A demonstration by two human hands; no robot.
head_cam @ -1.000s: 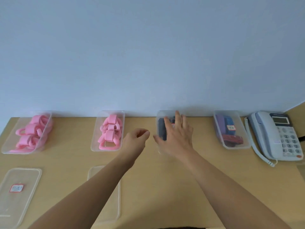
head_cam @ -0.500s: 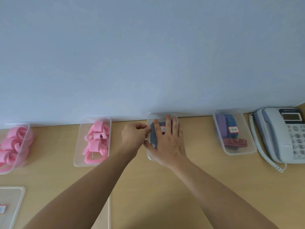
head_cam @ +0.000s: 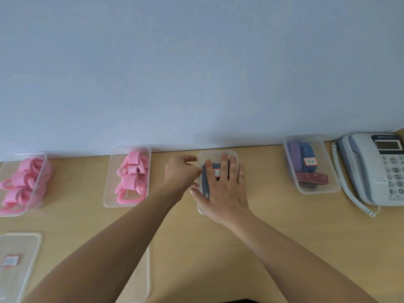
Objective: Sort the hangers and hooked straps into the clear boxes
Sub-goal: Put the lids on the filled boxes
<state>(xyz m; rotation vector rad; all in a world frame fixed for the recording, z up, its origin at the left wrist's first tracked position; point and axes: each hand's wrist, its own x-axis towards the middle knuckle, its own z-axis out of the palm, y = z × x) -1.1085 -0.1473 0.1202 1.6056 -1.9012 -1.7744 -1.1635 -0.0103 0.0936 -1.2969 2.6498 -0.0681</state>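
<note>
Right, from the head camera, both hands are up at the third clear box point(head_cam: 215, 154) in the row along the wall point(head_cam: 196, 73). The right hand point(head_cam: 223, 193) lies flat on top of that box, fingers straight and spread, palm down, thumb out past the left side. Between its fingers a red-edged label point(head_cam: 217, 172) peeks through, and a dark blue strap point(head_cam: 205, 182) shows inside the box, just left of the palm.

The left hand point(head_cam: 181, 174) sits right beside the box's left rim, fingers curled in with the tips at the edge. Whether it truly grips the rim, I cannot tell.

Over to the left, two more open boxes stand well apart on the tabletop point(head_cam: 306, 215). The far-left box point(head_cam: 24, 154) is piled with pink hangers point(head_cam: 24, 180), and the second box point(head_cam: 131, 147) holds another pink bunch point(head_cam: 133, 171).

On the right, the fourth box point(head_cam: 306, 137) carries purple and blue straps point(head_cam: 303, 156) under its own label point(head_cam: 310, 161), with a red-striped one at the near end. A grey telephone point(head_cam: 376, 171) stands just beside it.

Near the front edge lie two clear lids: one with a red-edged sticker point(head_cam: 19, 248), and another point(head_cam: 142, 281) partly hidden under the left forearm.
</note>
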